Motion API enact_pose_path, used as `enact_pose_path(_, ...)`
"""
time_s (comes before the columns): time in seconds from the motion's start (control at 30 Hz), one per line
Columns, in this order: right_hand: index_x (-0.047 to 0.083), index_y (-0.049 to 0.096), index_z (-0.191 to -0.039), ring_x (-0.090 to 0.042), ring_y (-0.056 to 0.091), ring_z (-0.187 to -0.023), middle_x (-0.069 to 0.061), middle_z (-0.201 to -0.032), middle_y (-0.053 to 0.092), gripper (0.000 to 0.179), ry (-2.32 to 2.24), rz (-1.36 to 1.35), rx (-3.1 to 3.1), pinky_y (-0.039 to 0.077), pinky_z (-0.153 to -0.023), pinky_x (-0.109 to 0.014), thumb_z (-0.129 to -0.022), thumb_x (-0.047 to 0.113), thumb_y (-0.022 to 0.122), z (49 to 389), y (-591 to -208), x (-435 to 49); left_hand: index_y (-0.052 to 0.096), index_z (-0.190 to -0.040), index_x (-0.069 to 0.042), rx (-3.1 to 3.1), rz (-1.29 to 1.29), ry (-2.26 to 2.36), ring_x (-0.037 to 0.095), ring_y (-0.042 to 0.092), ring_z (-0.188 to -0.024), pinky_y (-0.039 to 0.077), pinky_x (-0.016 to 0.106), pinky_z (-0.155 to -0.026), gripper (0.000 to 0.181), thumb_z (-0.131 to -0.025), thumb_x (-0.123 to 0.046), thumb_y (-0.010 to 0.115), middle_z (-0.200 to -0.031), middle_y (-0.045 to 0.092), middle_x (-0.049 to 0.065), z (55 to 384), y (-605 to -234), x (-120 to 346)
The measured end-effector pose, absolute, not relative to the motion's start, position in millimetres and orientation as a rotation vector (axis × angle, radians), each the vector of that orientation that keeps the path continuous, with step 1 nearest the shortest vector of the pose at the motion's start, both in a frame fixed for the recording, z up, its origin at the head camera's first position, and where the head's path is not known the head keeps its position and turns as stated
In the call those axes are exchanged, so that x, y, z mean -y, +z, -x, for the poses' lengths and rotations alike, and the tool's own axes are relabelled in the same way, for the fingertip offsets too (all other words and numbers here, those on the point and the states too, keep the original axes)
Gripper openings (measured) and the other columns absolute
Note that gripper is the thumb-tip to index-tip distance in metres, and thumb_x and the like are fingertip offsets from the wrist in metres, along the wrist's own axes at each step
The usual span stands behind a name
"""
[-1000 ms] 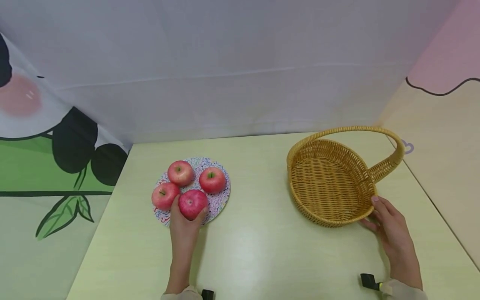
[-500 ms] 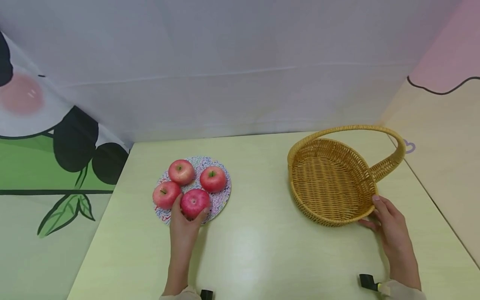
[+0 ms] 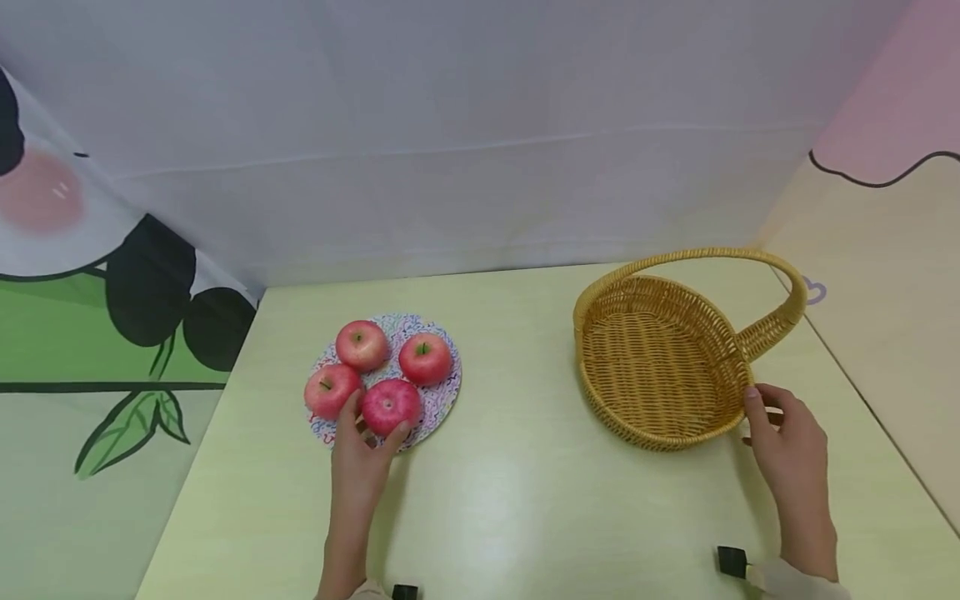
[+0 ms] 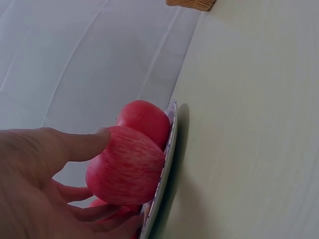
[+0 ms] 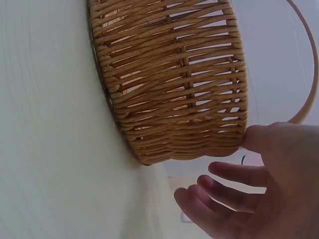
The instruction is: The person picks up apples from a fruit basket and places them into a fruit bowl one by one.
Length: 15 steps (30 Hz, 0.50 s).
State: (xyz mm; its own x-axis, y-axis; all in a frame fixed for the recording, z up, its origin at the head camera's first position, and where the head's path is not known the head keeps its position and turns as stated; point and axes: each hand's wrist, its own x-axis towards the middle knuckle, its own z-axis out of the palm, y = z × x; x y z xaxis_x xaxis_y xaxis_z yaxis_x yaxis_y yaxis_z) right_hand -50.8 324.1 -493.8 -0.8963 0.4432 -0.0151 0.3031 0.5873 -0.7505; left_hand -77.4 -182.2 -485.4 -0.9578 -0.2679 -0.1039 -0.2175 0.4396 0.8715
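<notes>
In the head view my left hand [image 3: 363, 467] is at the near edge of a round patterned plate [image 3: 440, 408]. Its thumb and fingers lie loosely about the nearest apple [image 3: 392, 407], a gap showing between palm and fruit. The left wrist view has the thumb tip at this apple [image 4: 127, 167] and nearly straight fingers along its far side. On the right, my right hand [image 3: 795, 442] touches the rim of a wicker basket [image 3: 652, 375] with its thumb. Its other fingers [image 5: 224, 191] stand relaxed, apart from the basket wall [image 5: 174, 79].
Three more apples share the plate: one at the left [image 3: 332, 392], one at the back [image 3: 362, 345] and one at the right [image 3: 425, 359]. The basket's tall handle [image 3: 787, 312] arches up. A pale cloth wall [image 3: 480, 208] rises behind the table [image 3: 510, 358].
My left hand has loosened and drawn slightly back from the near apple, which stays on the plate. The right hand's fingers have come away from the basket, leaving the thumb at its rim.
</notes>
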Motion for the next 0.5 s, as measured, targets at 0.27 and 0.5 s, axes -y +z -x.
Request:
enact_pose_path(0.27, 0.001, 0.064, -0.135, -0.042, 0.064, -0.104, -0.024, -0.124, 0.063, 0.040, 0.780, 0.555, 2.670, 0.040, -0.060, -0.034, -0.107, 0.025, 0.050, 49, -476, -314, 0.027, -0.163, -0.006, 2.756, -0.411, -1.390, 0.042, 0.048, -0.139, 0.054, 0.059, -0.107, 0.087, -0.093, -0.018, 0.079, -0.159, 0.042, 0.020, 75, -474, 187)
enact_pose_path(0.5, 0.002, 0.069, -0.128, -0.040, 0.065, -0.095, -0.022, -0.121, 0.065, 0.033, 0.650, 0.492, 2.605, 0.035, -0.052, -0.031, -0.104, 0.018, 0.053, 45, -470, -311, 0.034, -0.159, -0.005, 2.800, -0.376, -1.295, 0.042, 0.048, -0.140, 0.048, 0.061, -0.112, 0.079, -0.095, -0.019, 0.077, -0.154, 0.048, 0.020, 74, -466, 192)
